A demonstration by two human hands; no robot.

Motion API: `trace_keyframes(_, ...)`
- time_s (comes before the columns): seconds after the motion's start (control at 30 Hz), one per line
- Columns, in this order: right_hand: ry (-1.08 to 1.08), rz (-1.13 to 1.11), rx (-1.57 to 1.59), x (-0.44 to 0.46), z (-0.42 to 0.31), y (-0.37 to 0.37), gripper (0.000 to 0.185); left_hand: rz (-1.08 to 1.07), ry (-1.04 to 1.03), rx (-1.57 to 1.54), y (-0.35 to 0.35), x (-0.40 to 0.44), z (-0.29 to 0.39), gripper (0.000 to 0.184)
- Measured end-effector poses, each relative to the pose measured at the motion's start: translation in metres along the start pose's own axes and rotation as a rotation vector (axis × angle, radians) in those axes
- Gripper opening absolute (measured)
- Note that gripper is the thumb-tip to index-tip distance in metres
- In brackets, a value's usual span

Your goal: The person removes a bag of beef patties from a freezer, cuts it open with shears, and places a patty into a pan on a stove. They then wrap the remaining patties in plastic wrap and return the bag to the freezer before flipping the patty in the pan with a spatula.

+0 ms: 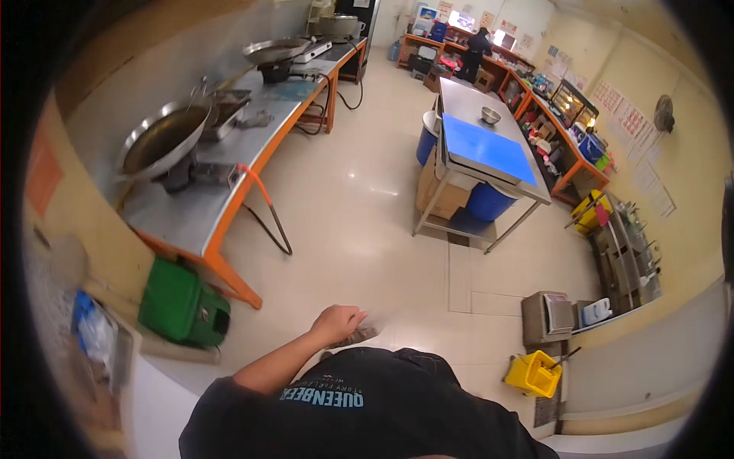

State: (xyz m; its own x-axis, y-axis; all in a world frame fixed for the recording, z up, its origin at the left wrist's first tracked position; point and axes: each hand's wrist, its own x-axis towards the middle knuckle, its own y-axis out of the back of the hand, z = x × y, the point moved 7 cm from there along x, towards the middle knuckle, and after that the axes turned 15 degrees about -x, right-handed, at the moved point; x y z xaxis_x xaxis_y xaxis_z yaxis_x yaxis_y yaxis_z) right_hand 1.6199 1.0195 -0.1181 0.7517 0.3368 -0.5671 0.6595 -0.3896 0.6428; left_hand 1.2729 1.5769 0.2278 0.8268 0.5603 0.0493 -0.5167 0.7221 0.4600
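Note:
My left hand [335,324] is in front of my black shirt at the bottom centre, its fingers closed. From them hangs a small see-through plastic bag [365,332] with something brownish in it; its contents are blurred and I cannot make them out. Beneath the bag is the pale tiled floor [359,260]. My right hand is out of sight.
On the left, a steel counter [180,218] with orange legs carries large woks [167,141] on burners; a hose loops down beside it. A green bin [180,302] stands at its near end. Ahead is a steel table with a blue board [489,147]. A yellow mop bucket [534,373] sits right. A person [478,53] stands far back.

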Motion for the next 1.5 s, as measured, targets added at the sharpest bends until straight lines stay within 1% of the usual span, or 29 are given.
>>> trace_keyframes(0.03, -0.220, -0.043, -0.032, -0.013, 0.008, -0.001, 0.039, -0.061, 0.126, 0.055, 0.006, 0.024, -0.037, 0.047)
trace_keyframes(0.07, -0.344, -0.097, -0.055, -0.017, 0.008, -0.006, 0.040, -0.074, 0.131, 0.082, 0.018, 0.053, -0.064, 0.047)
trace_keyframes(0.1, -0.417, -0.142, -0.067, -0.015, 0.002, -0.013, 0.041, -0.103, 0.215, 0.107, 0.027, 0.077, -0.096, 0.049)
trace_keyframes(0.13, -0.460, -0.184, -0.078, -0.007, -0.009, -0.021, 0.042, -0.137, 0.301, 0.131, 0.034, 0.097, -0.130, 0.052)
trace_keyframes(0.27, -0.464, -0.308, -0.100, 0.074, -0.067, -0.055, 0.046, -0.179, 0.368, 0.212, 0.038, 0.167, -0.249, 0.054)
trace_keyframes(0.33, -0.387, -0.349, -0.140, 0.141, -0.102, -0.062, 0.048, -0.182, 0.520, 0.227, 0.038, 0.197, -0.299, 0.055)
trace_keyframes(0.43, -0.180, -0.392, -0.263, 0.271, -0.170, -0.055, 0.050, -0.159, 0.651, 0.167, 0.037, 0.222, -0.360, 0.056)
trace_keyframes(0.5, 0.110, -0.387, -0.402, 0.382, -0.232, -0.039, 0.052, 0.110, 0.630, 0.147, 0.063, 0.251, -0.394, 0.058)
trace_keyframes(0.53, 0.296, -0.379, -0.461, 0.442, -0.271, -0.033, 0.053, 0.103, 0.660, 0.133, 0.067, 0.251, -0.397, 0.058)
trace_keyframes(0.57, 0.484, -0.348, -0.498, 0.505, -0.319, -0.024, 0.054, 0.188, 0.692, 0.202, 0.075, 0.263, -0.403, 0.058)
trace_keyframes(0.6, 0.490, -0.564, -0.501, 0.527, -0.437, 0.016, 0.054, 0.294, 0.709, 0.267, 0.083, 0.291, -0.411, 0.059)
trace_keyframes(0.63, 0.283, -0.519, -0.300, 0.525, -0.548, 0.056, 0.052, 0.329, 0.722, 0.243, 0.088, 0.310, -0.416, 0.059)
trace_keyframes(0.67, 0.268, -0.560, -0.287, 0.533, -0.644, 0.075, 0.051, 0.350, 0.747, 0.206, 0.091, 0.319, -0.415, 0.059)
trace_keyframes(0.73, 0.409, -0.649, -0.277, 0.538, -0.811, 0.086, 0.052, 0.421, 0.797, 0.142, 0.089, 0.337, -0.412, 0.059)
trace_keyframes(0.8, 0.542, -0.681, -0.307, 0.552, -0.940, 0.070, 0.050, 0.441, 0.832, 0.086, 0.088, 0.373, -0.421, 0.059)
trace_keyframes(0.83, 0.647, -0.695, -0.204, 0.560, -1.001, 0.058, 0.052, 0.498, 0.848, 0.009, 0.093, 0.390, -0.429, 0.060)
trace_keyframes(0.87, 0.744, -0.710, -0.095, 0.564, -1.053, 0.046, 0.054, 0.524, 0.848, -0.001, 0.085, 0.397, -0.460, 0.060)
trace_keyframes(0.93, 0.726, -0.701, -0.017, 0.582, -1.127, 0.020, 0.051, 0.571, 0.913, 0.095, 0.091, 0.418, -0.539, 0.064)
trace_keyframes(1.0, 0.723, -0.741, -0.054, 0.602, -1.171, -0.013, 0.055, 0.523, 0.919, 0.086, 0.138, 0.465, -0.579, 0.066)
trace_keyframes(1.03, 0.686, -0.864, -0.050, 0.618, -1.180, -0.034, 0.063, 0.470, 0.920, 0.066, 0.159, 0.487, -0.596, 0.067)
trace_keyframes(1.13, 0.495, -1.074, 0.139, 0.648, -1.207, -0.067, 0.066, 0.322, 0.900, -0.001, 0.227, 0.588, -0.633, 0.072)
trace_keyframes(1.17, 0.502, -1.073, 0.154, 0.658, -1.228, -0.068, 0.066, 0.313, 0.799, 0.025, 0.256, 0.629, -0.651, 0.069)
trace_keyframes(1.23, 0.473, -0.986, 0.014, 0.680, -1.248, -0.064, 0.071, 0.339, 0.638, 0.229, 0.342, 0.722, -0.580, 0.063)
trace_keyframes(1.27, 0.464, -0.995, 0.026, 0.698, -1.251, -0.069, 0.071, 0.270, 0.818, 0.109, 0.372, 0.755, -0.602, 0.059)
trace_keyframes(1.3, 0.353, -0.937, 0.086, 0.729, -1.243, -0.076, 0.074, 0.202, 0.997, -0.015, 0.395, 0.782, -0.619, 0.055)
trace_keyframes(1.33, 0.250, -0.875, 0.139, 0.757, -1.246, -0.082, 0.078, 0.171, 0.920, 0.062, 0.428, 0.828, -0.608, 0.053)
trace_keyframes(1.37, 0.254, -0.882, 0.138, 0.769, -1.265, -0.084, 0.078, 0.145, 0.840, 0.136, 0.459, 0.879, -0.583, 0.051)
trace_keyframes(1.43, -0.055, -0.922, 0.323, 0.790, -1.288, -0.080, 0.083, 0.185, 0.805, 0.149, 0.505, 0.960, -0.569, 0.052)
trace_keyframes(1.5, -0.044, -0.908, 0.355, 0.827, -1.334, -0.081, 0.084, 0.246, 0.763, 0.150, 0.535, 1.031, -0.602, 0.052)
